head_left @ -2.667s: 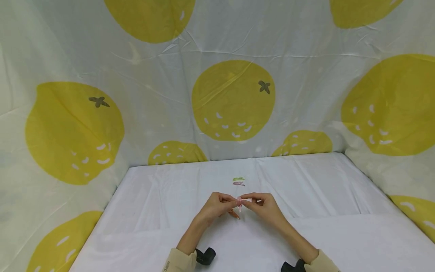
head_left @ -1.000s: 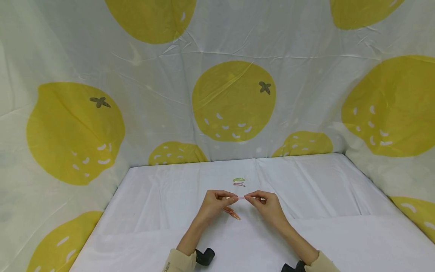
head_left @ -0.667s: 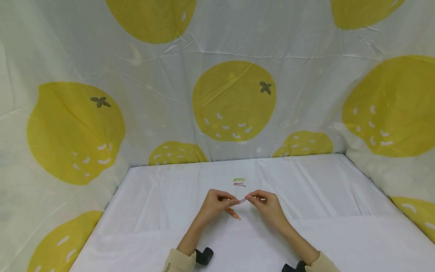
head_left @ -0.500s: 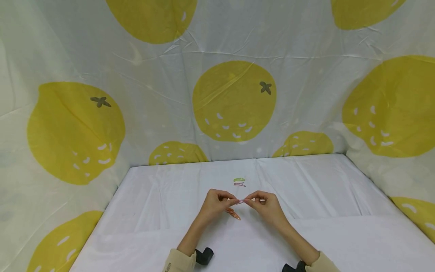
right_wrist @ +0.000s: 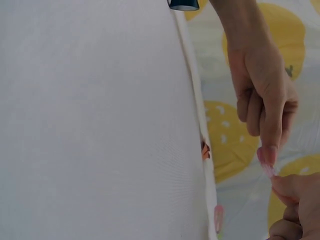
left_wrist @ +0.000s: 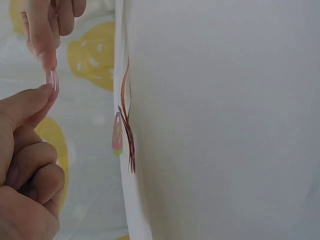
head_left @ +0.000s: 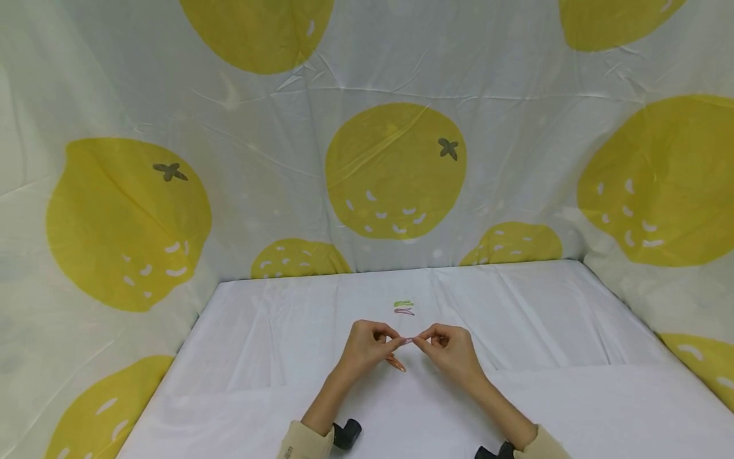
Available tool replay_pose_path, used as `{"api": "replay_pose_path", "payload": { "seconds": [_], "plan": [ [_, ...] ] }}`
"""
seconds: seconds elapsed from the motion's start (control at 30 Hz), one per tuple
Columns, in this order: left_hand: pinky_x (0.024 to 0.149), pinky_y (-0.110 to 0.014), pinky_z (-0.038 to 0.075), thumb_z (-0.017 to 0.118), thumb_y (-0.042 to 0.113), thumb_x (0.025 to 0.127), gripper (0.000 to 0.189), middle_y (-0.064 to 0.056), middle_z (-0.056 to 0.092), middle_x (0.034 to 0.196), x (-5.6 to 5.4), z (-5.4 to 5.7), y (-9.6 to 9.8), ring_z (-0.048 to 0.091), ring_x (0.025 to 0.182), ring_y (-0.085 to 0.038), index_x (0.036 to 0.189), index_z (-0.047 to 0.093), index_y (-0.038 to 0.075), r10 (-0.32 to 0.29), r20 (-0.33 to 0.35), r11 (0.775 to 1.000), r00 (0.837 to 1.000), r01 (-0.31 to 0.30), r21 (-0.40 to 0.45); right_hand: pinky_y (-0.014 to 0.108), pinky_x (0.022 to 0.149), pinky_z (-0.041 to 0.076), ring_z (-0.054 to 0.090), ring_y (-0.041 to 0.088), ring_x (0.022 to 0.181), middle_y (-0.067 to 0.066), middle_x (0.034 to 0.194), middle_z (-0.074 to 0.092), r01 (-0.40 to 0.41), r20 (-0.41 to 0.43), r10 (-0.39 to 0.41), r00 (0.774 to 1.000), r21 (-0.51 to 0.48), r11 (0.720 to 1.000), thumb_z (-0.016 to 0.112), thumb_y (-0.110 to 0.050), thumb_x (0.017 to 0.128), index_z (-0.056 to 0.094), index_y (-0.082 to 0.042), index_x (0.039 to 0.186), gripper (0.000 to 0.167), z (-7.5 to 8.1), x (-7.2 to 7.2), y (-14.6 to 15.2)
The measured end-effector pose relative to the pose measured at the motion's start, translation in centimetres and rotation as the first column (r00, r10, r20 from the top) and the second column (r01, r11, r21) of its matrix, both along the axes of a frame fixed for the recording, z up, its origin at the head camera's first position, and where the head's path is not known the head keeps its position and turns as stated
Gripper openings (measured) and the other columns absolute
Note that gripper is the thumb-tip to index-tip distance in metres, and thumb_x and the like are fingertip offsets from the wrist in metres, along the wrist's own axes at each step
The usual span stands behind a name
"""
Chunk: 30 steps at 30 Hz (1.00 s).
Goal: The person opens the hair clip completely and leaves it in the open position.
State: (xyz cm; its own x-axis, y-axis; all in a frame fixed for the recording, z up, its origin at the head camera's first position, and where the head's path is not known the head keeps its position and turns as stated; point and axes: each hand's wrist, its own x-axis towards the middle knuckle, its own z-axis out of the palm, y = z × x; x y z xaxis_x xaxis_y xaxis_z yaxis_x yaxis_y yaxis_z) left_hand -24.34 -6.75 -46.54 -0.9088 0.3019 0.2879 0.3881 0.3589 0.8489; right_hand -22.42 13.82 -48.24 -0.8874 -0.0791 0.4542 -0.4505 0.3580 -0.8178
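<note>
In the head view, my left hand [head_left: 367, 347] and right hand [head_left: 450, 350] meet over the middle of the table. Between them is a small pink snap hair clip [left_wrist: 53, 80], pinched at one end by each thumb and forefinger. Fingertips cover most of it, and I cannot tell whether it is one clip or a small stack. Several shiny orange-brown hair clips [head_left: 395, 363] lie on the table just below my left hand, partly hidden by it. Farther back rest a dark pink hair clip [head_left: 404, 312] and, behind it, a yellow-green hair clip [head_left: 403, 303].
A white cloth covers the table [head_left: 252, 357]. Behind and at both sides hangs a pale curtain [head_left: 275, 185] printed with big yellow fruit. Black wrist cameras [head_left: 347, 435] sit at both cuffs.
The pink clip hung upright between my fingertips earlier and now lies crosswise between them. My hands drew apart, then came closer together again. The clips on the table have not moved.
</note>
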Motion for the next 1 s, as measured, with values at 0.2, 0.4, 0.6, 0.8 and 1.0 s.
{"api": "replay_pose_path", "payload": {
  "seconds": [0.2,0.4,0.6,0.8,1.0],
  "plan": [
    [0.046,-0.018,0.021,0.084,0.007,0.085,0.005,0.011,0.033,0.048,-0.18,-0.11,-0.27,0.024,0.046,-0.001,0.085,0.082,0.002,-0.016,0.046,0.999,0.999,0.015,0.030,0.016,0.048,0.024,0.027,-0.005,0.049,-0.008,0.054,0.036,0.017,0.033,-0.016,0.999,-0.042,0.999,0.087,-0.019,0.084,0.080,-0.018,0.079,0.008,-0.23,-0.30,0.32],
    [0.047,-0.018,0.022,0.083,0.007,0.086,0.004,0.010,0.037,0.051,-0.46,-0.27,-0.54,0.027,0.048,-0.002,0.086,0.083,0.003,0.013,0.051,0.998,0.999,-0.016,0.057,0.015,0.047,0.023,0.027,-0.006,0.048,-0.007,0.055,0.037,0.012,0.071,-0.011,0.997,-0.025,1.000,0.087,-0.022,0.083,0.082,-0.018,0.083,0.006,-0.21,-0.35,0.31],
    [0.048,-0.019,0.022,0.083,0.008,0.086,0.005,0.007,0.038,0.051,-0.64,-0.38,-0.71,0.026,0.049,0.000,0.087,0.083,0.003,0.001,0.062,0.997,0.998,-0.007,0.083,0.016,0.047,0.024,0.028,-0.004,0.047,-0.006,0.054,0.039,0.006,0.096,-0.004,0.995,-0.019,1.000,0.088,-0.021,0.083,0.083,-0.018,0.087,0.007,-0.33,-0.45,0.36],
    [0.047,-0.019,0.022,0.083,0.007,0.086,0.006,0.007,0.039,0.051,-0.70,-0.36,-0.75,0.026,0.048,0.000,0.086,0.082,0.001,-0.008,0.059,0.995,0.998,0.002,0.100,0.017,0.047,0.025,0.029,-0.004,0.047,-0.005,0.056,0.040,0.007,0.113,-0.005,0.994,-0.014,1.000,0.088,-0.022,0.083,0.083,-0.018,0.091,0.010,-0.39,-0.51,0.38],
    [0.048,-0.019,0.021,0.084,0.006,0.085,0.007,0.005,0.040,0.052,-0.67,-0.44,-0.71,0.027,0.049,0.001,0.086,0.082,0.000,0.012,0.066,0.995,0.998,-0.018,0.097,0.016,0.048,0.025,0.029,-0.003,0.047,-0.005,0.056,0.041,0.027,0.135,-0.025,0.991,-0.014,1.000,0.088,-0.018,0.083,0.083,-0.017,0.090,0.009,-0.36,-0.47,0.32]
  ]
}}
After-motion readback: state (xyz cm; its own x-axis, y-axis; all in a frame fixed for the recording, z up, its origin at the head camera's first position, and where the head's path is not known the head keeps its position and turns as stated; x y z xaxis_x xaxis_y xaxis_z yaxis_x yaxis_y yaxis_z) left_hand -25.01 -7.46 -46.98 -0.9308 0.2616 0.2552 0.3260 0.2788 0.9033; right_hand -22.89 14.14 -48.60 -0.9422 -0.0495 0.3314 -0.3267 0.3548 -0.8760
